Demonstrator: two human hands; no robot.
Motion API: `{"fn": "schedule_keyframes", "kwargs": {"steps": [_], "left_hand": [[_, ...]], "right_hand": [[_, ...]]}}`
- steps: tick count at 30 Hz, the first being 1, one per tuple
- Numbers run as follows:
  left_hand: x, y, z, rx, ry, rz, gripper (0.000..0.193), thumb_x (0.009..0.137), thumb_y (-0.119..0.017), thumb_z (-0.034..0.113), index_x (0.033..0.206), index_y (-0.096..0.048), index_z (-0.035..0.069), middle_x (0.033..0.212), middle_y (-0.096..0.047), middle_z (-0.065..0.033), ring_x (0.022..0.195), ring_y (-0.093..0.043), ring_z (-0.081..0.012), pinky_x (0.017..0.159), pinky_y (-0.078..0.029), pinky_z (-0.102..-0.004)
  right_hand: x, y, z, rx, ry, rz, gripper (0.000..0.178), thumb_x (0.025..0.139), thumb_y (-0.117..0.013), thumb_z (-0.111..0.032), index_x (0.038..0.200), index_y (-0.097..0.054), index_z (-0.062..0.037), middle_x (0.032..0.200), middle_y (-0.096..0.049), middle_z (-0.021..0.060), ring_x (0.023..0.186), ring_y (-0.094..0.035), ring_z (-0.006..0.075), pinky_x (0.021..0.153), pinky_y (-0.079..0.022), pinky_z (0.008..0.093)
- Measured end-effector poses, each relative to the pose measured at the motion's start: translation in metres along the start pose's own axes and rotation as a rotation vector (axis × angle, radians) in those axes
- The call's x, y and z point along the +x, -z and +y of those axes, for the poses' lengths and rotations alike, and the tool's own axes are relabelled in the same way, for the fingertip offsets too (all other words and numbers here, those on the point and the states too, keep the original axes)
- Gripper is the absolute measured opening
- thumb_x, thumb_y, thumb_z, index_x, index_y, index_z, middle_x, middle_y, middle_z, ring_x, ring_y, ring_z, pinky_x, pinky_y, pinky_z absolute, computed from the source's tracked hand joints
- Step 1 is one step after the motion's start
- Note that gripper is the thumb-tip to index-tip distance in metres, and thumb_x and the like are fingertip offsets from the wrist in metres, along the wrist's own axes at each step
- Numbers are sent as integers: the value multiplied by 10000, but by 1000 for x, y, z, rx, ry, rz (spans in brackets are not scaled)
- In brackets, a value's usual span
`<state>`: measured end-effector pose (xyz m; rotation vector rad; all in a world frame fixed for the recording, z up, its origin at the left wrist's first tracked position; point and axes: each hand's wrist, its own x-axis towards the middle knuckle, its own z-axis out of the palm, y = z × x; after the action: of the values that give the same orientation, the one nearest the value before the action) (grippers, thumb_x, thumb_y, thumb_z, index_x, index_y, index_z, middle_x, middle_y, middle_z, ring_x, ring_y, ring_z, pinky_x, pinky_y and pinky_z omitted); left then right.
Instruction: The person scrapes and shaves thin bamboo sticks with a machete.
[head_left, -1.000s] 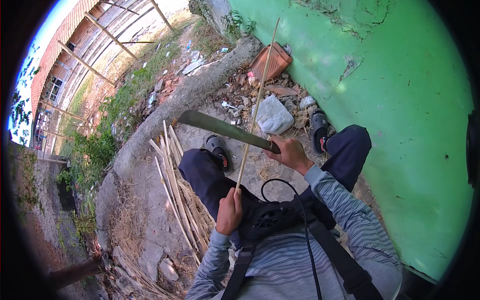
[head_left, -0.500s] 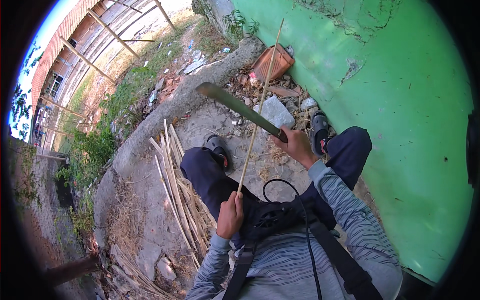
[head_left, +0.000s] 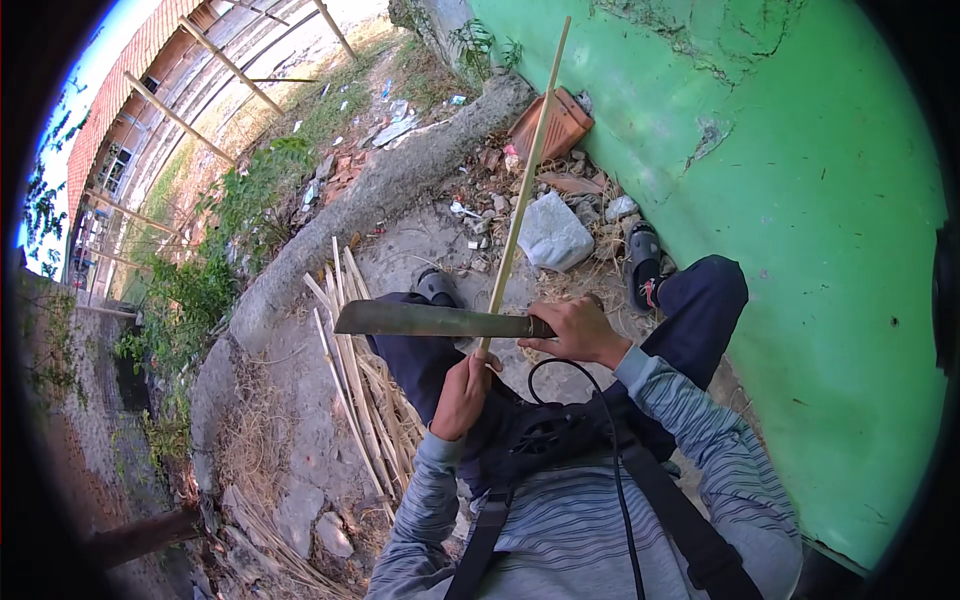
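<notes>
A thin strip [head_left: 525,190] is clamped in the left grip [head_left: 463,395] and a knife [head_left: 430,319] in the right grip [head_left: 578,331], apparently for shaving, with a steady angle needed next.

The machete [head_left: 425,319] has a dull metal blade; the long strip [head_left: 525,190] looks like smooth bamboo, the piled strips [head_left: 368,410] rougher. Slightly glossy green paint coats the wall [head_left: 830,300]. The pale block [head_left: 553,232] is rough stone, the trousers [head_left: 708,305] matt cloth, the cable [head_left: 615,450] smooth plastic or rubber.
</notes>
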<state>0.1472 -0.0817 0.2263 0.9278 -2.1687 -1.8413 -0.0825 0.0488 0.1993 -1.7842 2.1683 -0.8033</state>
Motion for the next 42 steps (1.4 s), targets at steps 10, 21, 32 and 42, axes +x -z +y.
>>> {"fn": "schedule_keyframes", "kwargs": {"steps": [10, 21, 32, 42], "left_hand": [[-3, -9, 8, 262, -173, 168, 196, 1124, -467, 182, 1036, -515, 14, 671, -522, -223, 584, -554, -425, 546, -375, -481], [-7, -22, 13, 509, -212, 235, 93, 1078, -522, 84, 1043, -462, 22, 659, -564, -307, 626, -605, -511, 527, -388, -589], [-14, -21, 15, 521, -227, 279, 104, 1079, -535, 92, 1025, -474, 26, 697, -569, -294, 646, -609, -498, 526, -390, -572], [-26, -16, 12, 570, -193, 247, 109, 1078, -527, 86, 1023, -453, 28, 683, -567, -296, 636, -599, -509, 526, -382, -588]], "right_hand": [[24, 7, 15, 44, -90, 68, 594, 957, -610, -672, 953, -636, -78, 662, -681, 150, 640, -717, 381, 593, -553, 503], [25, 2, 14, -6, -65, 98, 658, 953, -587, -728, 853, -632, -79, 594, -624, 126, 561, -686, 361, 555, -550, 492], [37, 11, 25, 20, -79, 152, 607, 969, -611, -678, 871, -628, -79, 594, -622, 121, 573, -687, 356, 547, -537, 483], [40, 12, 35, 106, -143, 192, 632, 974, -590, -692, 842, -625, -75, 579, -607, 122, 559, -672, 365, 533, -511, 496]]}}
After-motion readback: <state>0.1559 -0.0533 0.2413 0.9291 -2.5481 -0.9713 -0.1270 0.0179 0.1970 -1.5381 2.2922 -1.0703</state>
